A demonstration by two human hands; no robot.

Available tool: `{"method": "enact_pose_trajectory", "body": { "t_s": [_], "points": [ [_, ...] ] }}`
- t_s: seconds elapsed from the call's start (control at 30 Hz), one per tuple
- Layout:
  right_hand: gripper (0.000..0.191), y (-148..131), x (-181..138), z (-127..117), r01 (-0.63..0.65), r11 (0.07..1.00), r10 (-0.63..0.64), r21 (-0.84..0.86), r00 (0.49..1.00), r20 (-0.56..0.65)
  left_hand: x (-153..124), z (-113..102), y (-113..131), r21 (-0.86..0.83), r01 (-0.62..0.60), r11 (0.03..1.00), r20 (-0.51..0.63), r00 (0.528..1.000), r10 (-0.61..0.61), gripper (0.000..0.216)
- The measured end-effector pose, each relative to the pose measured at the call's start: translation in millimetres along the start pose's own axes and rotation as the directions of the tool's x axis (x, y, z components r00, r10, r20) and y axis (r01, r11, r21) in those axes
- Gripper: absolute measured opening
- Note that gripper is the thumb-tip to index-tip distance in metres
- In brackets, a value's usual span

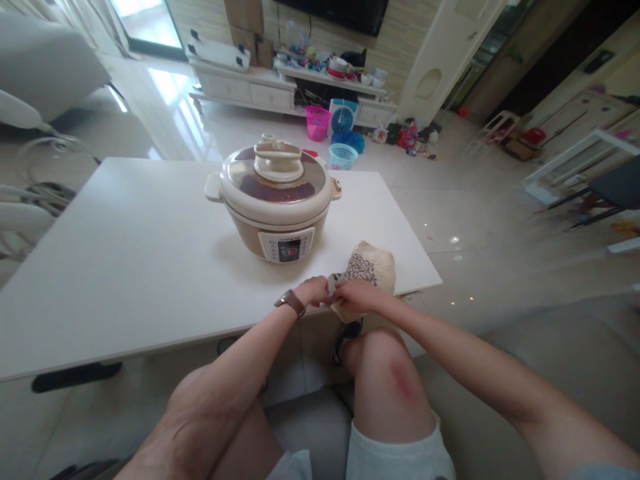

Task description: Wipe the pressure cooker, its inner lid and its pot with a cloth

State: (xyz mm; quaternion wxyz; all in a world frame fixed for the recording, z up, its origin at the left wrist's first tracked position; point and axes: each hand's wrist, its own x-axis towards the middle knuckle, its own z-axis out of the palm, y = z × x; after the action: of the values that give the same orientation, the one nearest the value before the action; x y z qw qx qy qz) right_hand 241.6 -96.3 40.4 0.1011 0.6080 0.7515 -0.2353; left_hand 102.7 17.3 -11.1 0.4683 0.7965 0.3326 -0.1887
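Two bare legs in one pair of pale shorts fill the bottom of the frame, and two bare forearms reach over them towards the middle. One watch is strapped on the left wrist. Both hands meet at the near edge of a white table, right of centre. The right hand is drawn narrow, its fingers pinching the near left end of one tan cloth with a dark pattern. The left hand is curled against a small grey piece between the two; I can't tell whether it grips it.

That cloth lies close to the table's right corner, its lower end hanging over the near edge. Just behind and left of it, well inside the edges, stands one cooker, with one lid, two side handles and one panel. White tabletop stretches wide on the left of the frame; only a narrow strip runs right of the cooker. Glossy floor spreads beyond the far right edge. At the upper middle sit one pink basket and one pale blue basket.
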Motion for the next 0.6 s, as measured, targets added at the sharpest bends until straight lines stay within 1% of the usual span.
{"method": "enact_pose_trajectory", "body": {
  "t_s": [0.1, 0.17, 0.37, 0.43, 0.47, 0.53, 0.6],
  "points": [
    [0.032, 14.6, -8.6, -6.2, -0.003, 0.997, 0.009, 0.074, 0.997, -0.076, 0.4, 2.7, 2.3, -0.071, -0.001, 0.997, 0.016, 1.000, 0.003, 0.014],
    [0.029, 20.0, -13.5, -7.7, 0.012, 0.994, -0.002, 0.105, 0.996, -0.093, -1.1, 2.9, 4.3, -0.123, -0.006, 0.992, 0.033, 0.999, 0.010, 0.010],
    [0.031, 15.7, -14.9, -6.7, 0.025, 0.988, -0.006, 0.151, 0.992, -0.127, -9.7, -2.2, 7.4, -0.269, -0.031, 0.963, 0.101, 0.993, 0.060, 0.003],
    [0.029, 12.4, -13.5, -7.9, 0.023, 0.986, 0.001, 0.168, 0.990, -0.141, -12.2, -6.0, 6.7, -0.335, -0.092, 0.938, 0.102, 0.986, 0.133, 0.002],
    [0.027, 11.0, -13.0, -8.5, 0.022, 0.984, 0.006, 0.177, 0.987, -0.158, -13.3, -8.0, 6.3, -0.372, -0.137, 0.918, 0.084, 0.980, 0.180, 0.002],
    [0.025, 8.7, -12.6, -9.2, 0.021, 0.980, 0.021, 0.200, 0.978, -0.206, -15.4, -11.6, 6.0, -0.439, -0.224, 0.870, 0.027, 0.965, 0.262, 0.005],
    [0.029, 7.3, -13.0, -9.5, 0.006, 0.975, 0.050, 0.220, 0.967, -0.249, -17.6, -14.0, 7.1, -0.474, -0.284, 0.833, -0.037, 0.952, 0.303, 0.014]
  ]
}}
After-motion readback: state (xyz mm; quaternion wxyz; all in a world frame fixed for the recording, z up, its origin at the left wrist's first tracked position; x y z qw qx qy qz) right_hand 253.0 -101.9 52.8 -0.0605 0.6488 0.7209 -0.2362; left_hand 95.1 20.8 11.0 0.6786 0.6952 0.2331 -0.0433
